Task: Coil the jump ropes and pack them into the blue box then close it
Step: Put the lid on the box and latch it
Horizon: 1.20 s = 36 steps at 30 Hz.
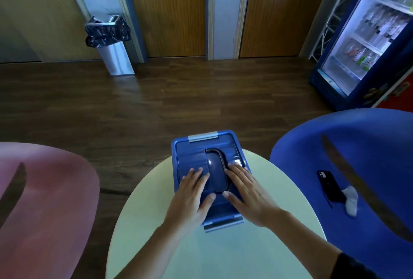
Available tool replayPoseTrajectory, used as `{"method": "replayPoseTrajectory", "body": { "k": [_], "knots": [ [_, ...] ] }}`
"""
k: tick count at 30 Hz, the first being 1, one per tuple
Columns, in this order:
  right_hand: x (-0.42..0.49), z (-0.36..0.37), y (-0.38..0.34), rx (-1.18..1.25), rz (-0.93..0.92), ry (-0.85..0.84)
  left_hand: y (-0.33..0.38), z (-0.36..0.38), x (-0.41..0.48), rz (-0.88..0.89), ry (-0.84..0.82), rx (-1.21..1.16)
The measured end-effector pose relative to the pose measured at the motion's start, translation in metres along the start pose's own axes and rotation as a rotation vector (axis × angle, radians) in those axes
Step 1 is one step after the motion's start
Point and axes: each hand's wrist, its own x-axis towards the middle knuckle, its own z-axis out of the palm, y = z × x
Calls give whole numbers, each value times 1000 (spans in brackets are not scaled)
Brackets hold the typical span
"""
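Surface: a round, pale top, nearest the camera, with both forearms reaching across it.
Left hand: laid flat on the lid with straight, slightly spread fingers, gripping nothing.
Right hand: also flat on the lid, just right of the handle recess, with its fingers extended and holding nothing.
Blue box: stands on the far part of the surface with its lid on.
Near latch: grey, at the box's closest edge, below the wrists.
Handle: dark, lying in the lid's central recess between the hands.
Far latch: grey, on the far rim.
Blue chair: to the right, carrying a black smartphone touched by a crumpled white cloth.
Pink chair: to the left.
Wooden floor: dark planks beyond the surface.
Metal bin: with a black liner, against the back wall.
Drinks fridge: lit, at the far right.
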Motion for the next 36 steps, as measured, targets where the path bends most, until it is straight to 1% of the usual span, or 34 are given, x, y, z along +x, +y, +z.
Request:
{"method": "replayPoseTrajectory", "body": {
  "k": [3, 6, 8, 11, 13, 16, 18, 21, 27, 30, 33, 36],
  "knots": [
    [-5, 1, 3, -125, -74, -81, 5, -1, -6, -27, -63, 59],
    [-9, 4, 3, -288, -107, -143, 6, -3, -13, 31, -145, 189],
    [-9, 6, 4, -350, -130, -147, 3, 0, -15, 62, -183, 311],
    [-4, 10, 7, -383, -140, -108, -2, 7, -14, 98, -144, 422],
    [-2, 11, 10, -343, -146, -92, -5, 6, -13, 106, -141, 386],
    [0, 7, 15, -236, -142, -141, -7, 4, -12, 138, -127, 360],
    [0, 4, 17, -205, -141, -161, -8, 2, -10, 140, -163, 359],
    [2, 2, 16, -230, -153, -178, -5, -1, -8, 109, -198, 315],
    [3, 1, 14, -312, -171, -208, -4, 1, -5, 77, -199, 286],
    [4, 3, 13, -312, -159, -181, -4, 2, -6, 69, -144, 348],
    [3, 4, 12, -276, -138, -175, -6, 5, -6, 43, -152, 374],
    [3, 5, 13, -282, -145, -171, -7, 7, -7, 79, -124, 396]
  ]
}}
